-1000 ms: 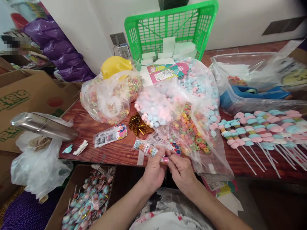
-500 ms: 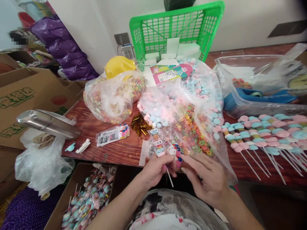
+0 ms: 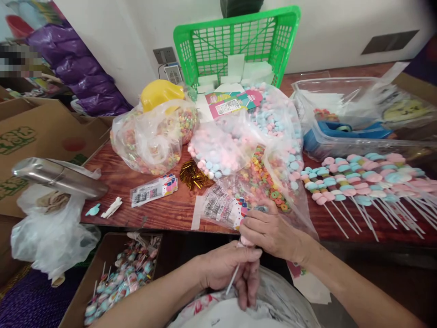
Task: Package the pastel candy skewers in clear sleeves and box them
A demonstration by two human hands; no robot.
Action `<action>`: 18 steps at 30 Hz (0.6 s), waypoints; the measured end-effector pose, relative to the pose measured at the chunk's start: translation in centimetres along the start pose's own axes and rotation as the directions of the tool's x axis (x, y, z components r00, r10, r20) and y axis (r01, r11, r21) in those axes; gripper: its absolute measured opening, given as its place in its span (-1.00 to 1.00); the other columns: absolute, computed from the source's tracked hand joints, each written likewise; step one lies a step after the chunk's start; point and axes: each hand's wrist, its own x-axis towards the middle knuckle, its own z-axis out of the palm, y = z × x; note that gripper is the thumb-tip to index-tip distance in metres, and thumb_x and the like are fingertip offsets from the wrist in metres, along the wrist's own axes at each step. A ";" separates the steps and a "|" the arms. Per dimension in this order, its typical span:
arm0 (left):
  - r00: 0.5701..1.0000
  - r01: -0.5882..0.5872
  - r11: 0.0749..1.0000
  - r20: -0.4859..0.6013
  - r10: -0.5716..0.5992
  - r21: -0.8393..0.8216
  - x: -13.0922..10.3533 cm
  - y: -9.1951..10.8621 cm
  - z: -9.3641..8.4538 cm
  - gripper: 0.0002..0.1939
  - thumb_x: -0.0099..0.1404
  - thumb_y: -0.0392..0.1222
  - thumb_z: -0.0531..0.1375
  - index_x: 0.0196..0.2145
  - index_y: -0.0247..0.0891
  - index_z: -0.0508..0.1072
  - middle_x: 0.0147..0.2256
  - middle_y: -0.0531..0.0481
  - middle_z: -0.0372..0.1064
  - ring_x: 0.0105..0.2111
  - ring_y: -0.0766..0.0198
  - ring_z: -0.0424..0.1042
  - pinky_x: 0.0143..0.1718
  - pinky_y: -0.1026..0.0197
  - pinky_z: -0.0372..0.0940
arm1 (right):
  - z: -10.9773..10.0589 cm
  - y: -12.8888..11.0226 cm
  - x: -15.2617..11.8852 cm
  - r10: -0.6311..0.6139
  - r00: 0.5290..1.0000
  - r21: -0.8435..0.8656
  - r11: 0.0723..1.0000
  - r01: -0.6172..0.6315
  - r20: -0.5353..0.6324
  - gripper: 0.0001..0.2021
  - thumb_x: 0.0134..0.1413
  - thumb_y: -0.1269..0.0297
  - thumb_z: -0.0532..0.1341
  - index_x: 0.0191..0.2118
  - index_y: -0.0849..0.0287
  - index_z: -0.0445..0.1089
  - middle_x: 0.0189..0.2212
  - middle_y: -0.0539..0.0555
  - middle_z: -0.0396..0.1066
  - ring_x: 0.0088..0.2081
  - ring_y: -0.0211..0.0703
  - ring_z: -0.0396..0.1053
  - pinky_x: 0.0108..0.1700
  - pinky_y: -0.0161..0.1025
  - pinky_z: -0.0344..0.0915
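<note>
A marshmallow candy stick is between my two hands; its white stick (image 3: 232,279) slants down below my left hand (image 3: 232,266). That hand is closed around the lower part, with a pink bit of candy showing above the thumb. My right hand (image 3: 269,230) wraps the upper part, and its fingers hide most of the candy and any wrapper on it. Just beyond my hands, printed clear bags (image 3: 218,205) lie at the table edge. Gold twist ties (image 3: 194,176) lie behind them to the left.
Bagged marshmallows (image 3: 218,150) and ring candy (image 3: 264,171) fill the table's middle. Marshmallow sticks (image 3: 368,177) lie right, before a clear bin (image 3: 362,148). A green basket (image 3: 235,41) stands behind. At left are a steel flask (image 3: 61,177) and, below, a carton of wrapped candy sticks (image 3: 119,278).
Both hands have drawn closer to my body. My right hand, apart with fingers spread before, now closes over the candy's upper part. The view has shifted slightly right.
</note>
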 end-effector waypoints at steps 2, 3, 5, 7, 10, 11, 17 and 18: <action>0.990 -0.052 0.994 -0.122 0.063 0.094 -0.3 0.0 0.0 -0.46 0.07 0.28 0.16 -0.63 -0.32 0.30 -0.70 -0.03 0.31 -0.75 0.31 0.29 -0.77 0.31 0.17 | 0.1 0.0 -0.5 0.034 0.999 -0.017 0.999 -0.034 0.003 -0.81 0.29 0.47 0.00 -0.17 0.20 0.35 -0.42 0.01 0.44 -0.25 -0.17 0.34 0.07 0.02 0.02; 0.980 -0.064 0.985 -0.177 0.092 0.157 -0.5 0.0 0.1 -0.48 0.09 0.25 0.15 -0.65 -0.32 0.30 -0.70 -0.02 0.30 -0.75 0.32 0.27 -0.77 0.32 0.16 | 0.0 -0.1 -0.7 0.039 0.999 -0.023 0.999 -0.039 0.018 -0.79 0.28 0.49 -0.01 -0.14 0.20 0.35 -0.40 0.02 0.44 -0.25 -0.17 0.34 0.07 0.05 0.01; 0.963 -0.059 0.961 -0.238 0.126 0.271 -0.7 0.2 0.4 -0.54 0.11 0.14 0.13 -0.68 -0.31 0.32 -0.72 0.01 0.27 -0.75 0.35 0.24 -0.74 0.31 0.17 | -0.3 -0.4 -0.8 0.036 0.998 -0.022 0.999 -0.035 0.059 -0.74 0.27 0.49 0.01 -0.04 0.15 0.34 -0.33 0.03 0.46 -0.21 -0.15 0.35 0.07 0.09 0.00; 0.958 -0.037 0.949 -0.259 0.123 0.313 -0.7 0.4 0.7 -0.64 0.08 0.02 0.11 -0.70 -0.29 0.32 -0.73 0.02 0.26 -0.74 0.35 0.23 -0.71 0.30 0.17 | -0.7 -0.7 -0.7 0.030 0.996 -0.015 0.999 -0.028 0.090 -0.69 0.27 0.44 0.02 0.06 0.05 0.30 -0.22 0.04 0.47 -0.14 -0.11 0.35 0.07 0.13 0.00; 0.975 -0.013 0.965 -0.212 0.071 0.261 -0.8 0.6 0.7 -0.70 0.00 -0.07 0.08 -0.77 -0.26 0.26 -0.74 0.00 0.26 -0.75 0.32 0.22 -0.69 0.27 0.12 | -1.4 -1.1 -0.5 0.015 0.998 0.003 1.000 -0.015 0.059 -0.70 0.28 0.42 0.01 0.05 0.06 0.32 -0.09 0.07 0.46 -0.01 -0.05 0.32 0.09 0.16 -0.01; 0.983 -0.007 0.970 -0.178 0.051 0.241 -0.9 0.7 0.7 -0.70 -0.02 -0.07 0.09 -0.78 -0.24 0.24 -0.75 0.01 0.25 -0.75 0.32 0.21 -0.69 0.26 0.10 | -1.6 -1.3 -0.4 0.005 0.999 0.017 1.000 -0.006 0.052 -0.72 0.28 0.42 0.01 0.02 0.11 0.34 -0.10 0.09 0.47 -0.02 -0.05 0.32 0.09 0.15 0.01; 1.000 0.017 0.788 -0.010 -0.013 0.616 -2.2 2.8 0.7 -0.59 0.23 -0.03 0.04 -0.72 -0.20 0.27 -0.71 0.06 0.22 -0.64 0.30 0.20 -0.52 0.24 0.15 | -2.2 -2.4 -0.6 0.000 0.982 0.108 0.994 -0.021 0.188 -0.79 0.25 0.48 -0.01 -0.16 0.25 0.37 -0.46 0.02 0.39 -0.43 -0.21 0.23 -0.08 0.02 0.10; 0.999 -0.013 0.680 -0.011 0.031 0.733 -2.3 3.0 0.8 -0.56 0.29 -0.03 0.01 -0.70 -0.20 0.27 -0.69 0.05 0.24 -0.62 0.29 0.21 -0.50 0.24 0.15 | -2.1 -2.6 -0.8 0.020 0.975 0.109 0.993 -0.045 0.220 -0.78 0.23 0.50 -0.02 -0.22 0.24 0.36 -0.49 0.01 0.35 -0.45 -0.21 0.21 -0.09 0.02 0.09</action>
